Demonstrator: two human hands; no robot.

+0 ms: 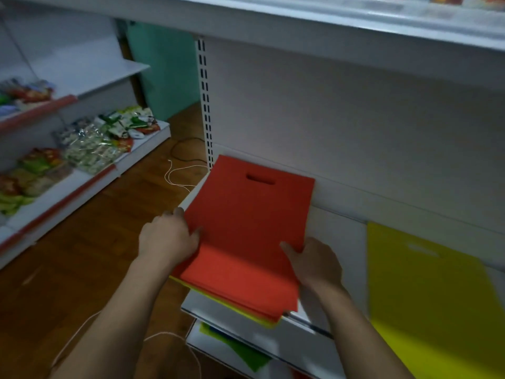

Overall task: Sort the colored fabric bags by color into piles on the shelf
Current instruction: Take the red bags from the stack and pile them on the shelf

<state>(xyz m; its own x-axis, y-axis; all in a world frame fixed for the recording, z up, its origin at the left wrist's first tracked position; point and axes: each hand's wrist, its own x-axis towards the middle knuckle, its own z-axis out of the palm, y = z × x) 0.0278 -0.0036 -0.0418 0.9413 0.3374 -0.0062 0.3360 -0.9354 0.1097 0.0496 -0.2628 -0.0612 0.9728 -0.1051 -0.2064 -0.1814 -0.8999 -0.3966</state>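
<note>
Yellow bag (437, 296): blurred; right and lower parts cut off by the frame edge.
Yellow-green bags under red stack (240, 310): only a thin edge shows; count cannot be told.
Green bag (240, 348) on lower shelf: mostly hidden by the shelf above.
Left hand (168, 236): fingertips hidden behind the red bag (251, 214).
Snack packets (93, 143): labels too small to read.

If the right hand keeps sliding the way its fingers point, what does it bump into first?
Probably the white back panel of the shelf, since the right hand already grips the flat red fabric bag; depth is uncertain.
</note>
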